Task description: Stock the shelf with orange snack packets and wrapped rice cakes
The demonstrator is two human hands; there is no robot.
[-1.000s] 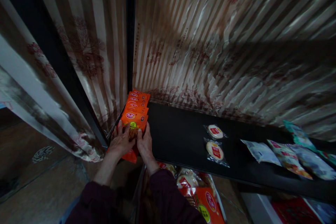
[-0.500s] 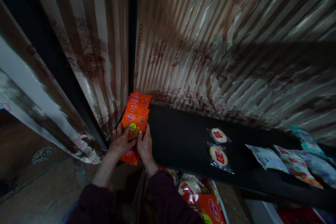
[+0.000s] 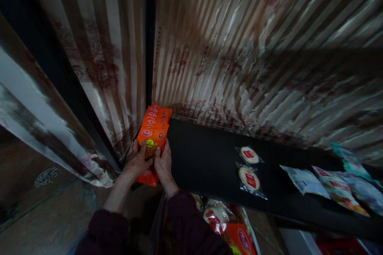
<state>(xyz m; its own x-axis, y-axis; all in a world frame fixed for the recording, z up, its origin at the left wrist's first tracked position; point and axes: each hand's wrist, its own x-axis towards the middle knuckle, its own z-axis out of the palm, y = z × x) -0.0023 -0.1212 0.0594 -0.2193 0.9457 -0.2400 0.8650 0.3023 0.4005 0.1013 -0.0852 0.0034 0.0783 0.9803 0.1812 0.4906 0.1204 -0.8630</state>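
A row of orange snack packets [image 3: 153, 135] overlaps along the left end of a black shelf [image 3: 203, 151]. The front packet shows an oval logo and a yellow-green spot. My left hand [image 3: 137, 161] grips its left side, fingers lying over the face. On the opposite side my right hand [image 3: 163, 161] holds the same packet, thumb on the front and fingers along the edge. The packet's lower part sticks out below my hands, near the shelf's front edge. Parts of the packets underneath are hidden.
Two round wrapped cakes [image 3: 249, 178] lie mid-shelf. Farther right are several snack bags [image 3: 306, 181]. Below the shelf stands a box [image 3: 254, 239] holding wrapped cakes and another orange packet [image 3: 239, 239]. A dark post [image 3: 151, 48] and patterned curtains [image 3: 209, 48] bound the left and back.
Both hands and the front orange packet have shifted very slightly left. My grip looks the same, and the other goods stay in place.
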